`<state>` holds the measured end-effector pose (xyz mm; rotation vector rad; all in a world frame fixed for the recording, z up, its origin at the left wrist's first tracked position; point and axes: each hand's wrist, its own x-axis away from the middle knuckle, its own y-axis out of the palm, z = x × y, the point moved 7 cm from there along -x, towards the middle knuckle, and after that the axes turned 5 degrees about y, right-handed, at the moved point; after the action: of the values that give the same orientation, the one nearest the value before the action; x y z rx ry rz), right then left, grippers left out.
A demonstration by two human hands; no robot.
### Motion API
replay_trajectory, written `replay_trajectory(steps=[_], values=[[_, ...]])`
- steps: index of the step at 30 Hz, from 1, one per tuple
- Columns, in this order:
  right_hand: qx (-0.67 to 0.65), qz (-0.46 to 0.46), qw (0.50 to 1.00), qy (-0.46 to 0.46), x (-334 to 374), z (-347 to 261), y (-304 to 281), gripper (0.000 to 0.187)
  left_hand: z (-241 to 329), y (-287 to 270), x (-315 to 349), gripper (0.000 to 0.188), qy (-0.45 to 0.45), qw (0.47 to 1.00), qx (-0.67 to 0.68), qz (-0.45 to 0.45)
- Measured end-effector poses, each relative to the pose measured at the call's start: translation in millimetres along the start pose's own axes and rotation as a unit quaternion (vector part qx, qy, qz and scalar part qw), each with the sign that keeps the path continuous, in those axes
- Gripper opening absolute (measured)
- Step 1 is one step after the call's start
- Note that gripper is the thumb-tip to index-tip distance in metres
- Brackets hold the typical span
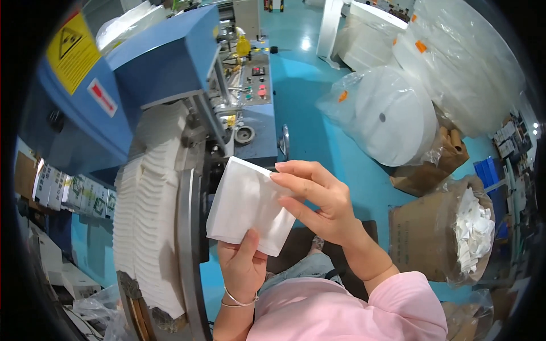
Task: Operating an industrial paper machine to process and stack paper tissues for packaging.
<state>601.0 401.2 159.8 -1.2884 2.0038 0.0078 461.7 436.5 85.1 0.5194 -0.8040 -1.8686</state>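
Observation:
A stack of folded white paper napkins (247, 207) is held up in front of me, slightly tilted. My left hand (243, 264) grips its lower edge, thumb on the face and the other fingers hidden behind. At the upper right edge, my right hand (318, 199) has its fingers apart, the fingertips touching or very near the paper. To the left, a long row of folded white napkins (151, 227) lies in the machine's outfeed channel, beside a metal rail (190, 250).
A blue machine (165, 54) with a control panel (259, 82) stands at the left. Large plastic-wrapped white paper rolls (392, 113) lie at the right. Nearer, a cardboard box (421, 233) holds white paper scraps (473, 230). A brown carton (424, 173) sits below the rolls.

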Motion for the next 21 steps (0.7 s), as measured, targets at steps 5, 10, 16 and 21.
replay_trajectory(steps=[5,10,16,21], values=[[0.094,0.067,0.991,-0.069,6,46,-93,0.023,-77,58,-29,0.051,-0.033,0.999,-0.029,-0.026],[0.084,0.069,0.993,0.037,-10,108,-204,0.022,-153,151,-71,0.096,0.101,0.985,-0.11,-0.087],[0.148,0.029,0.985,-0.089,-37,163,-275,0.026,-209,195,-134,0.1,0.182,0.939,-0.279,-0.084],[0.097,-0.009,0.994,-0.05,-101,230,-283,0.024,-232,198,-212,0.081,0.217,0.909,-0.328,-0.137]])
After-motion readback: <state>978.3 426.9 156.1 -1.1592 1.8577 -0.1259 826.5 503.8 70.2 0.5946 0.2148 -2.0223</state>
